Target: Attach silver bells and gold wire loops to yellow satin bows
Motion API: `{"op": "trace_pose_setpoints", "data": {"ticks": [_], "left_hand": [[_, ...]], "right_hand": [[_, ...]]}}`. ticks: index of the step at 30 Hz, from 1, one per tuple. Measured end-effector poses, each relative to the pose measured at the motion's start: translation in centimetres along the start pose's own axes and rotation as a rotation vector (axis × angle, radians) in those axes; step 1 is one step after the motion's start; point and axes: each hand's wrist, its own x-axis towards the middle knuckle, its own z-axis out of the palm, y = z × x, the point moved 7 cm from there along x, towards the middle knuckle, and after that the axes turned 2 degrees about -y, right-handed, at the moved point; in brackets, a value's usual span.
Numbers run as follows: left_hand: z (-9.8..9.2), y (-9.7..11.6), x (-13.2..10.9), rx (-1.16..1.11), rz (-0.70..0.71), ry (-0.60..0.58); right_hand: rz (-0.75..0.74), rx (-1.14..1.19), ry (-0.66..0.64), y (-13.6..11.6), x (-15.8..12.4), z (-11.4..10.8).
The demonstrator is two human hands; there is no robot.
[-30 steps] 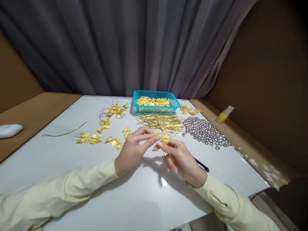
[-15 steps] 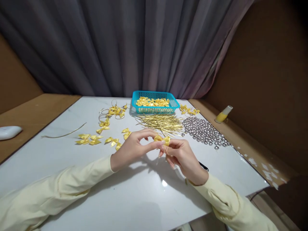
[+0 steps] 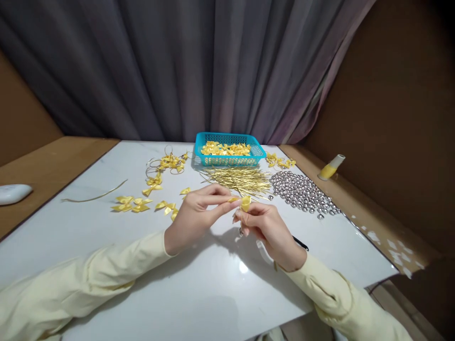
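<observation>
Your L hand (image 3: pixel 201 210) and R hand (image 3: pixel 274 233) both have fingers pinched on a small yellow satin-ribbon bow (image 3: pixel 246 203), held above the glossy white counter (image 3: pixel 170 293); a round shiny silver bead (image 3: pixel 241 232) is just below it, nr your R fingers. Beyond, a rectangular turquoise plastic basket (image 3: pixel 232 161) holds yellow bows (image 3: pixel 227 149). Far R, a yellow bottle w/ pale cap (image 3: pixel 329 170): any print too small to read.

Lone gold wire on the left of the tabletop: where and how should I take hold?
Probably pinch the gold wire near mid-length, from above: it lies thin and gently curved, apart from the yellow bows. The left grip is nearer but holds another bow.
</observation>
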Motion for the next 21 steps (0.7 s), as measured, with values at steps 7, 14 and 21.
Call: {"op": "trace_pose_setpoints", "data": {"ticks": [7,14,21], "left_hand": [[-0.9,0.2,0.2,0.055,0.041,0.086],[-0.4,-1.3,0.2,-0.031,-0.124,0.081],[-0.6,-1.5,0.1,-0.019,-0.161,0.09]], "right_hand": [[0.074,0.042,-0.056,1.0,0.2,-0.1],[0.104,0.12,-0.103,1.3,0.5,-0.3],[-0.097,0.017,0.045,-0.8,0.1,-1.1]]}}
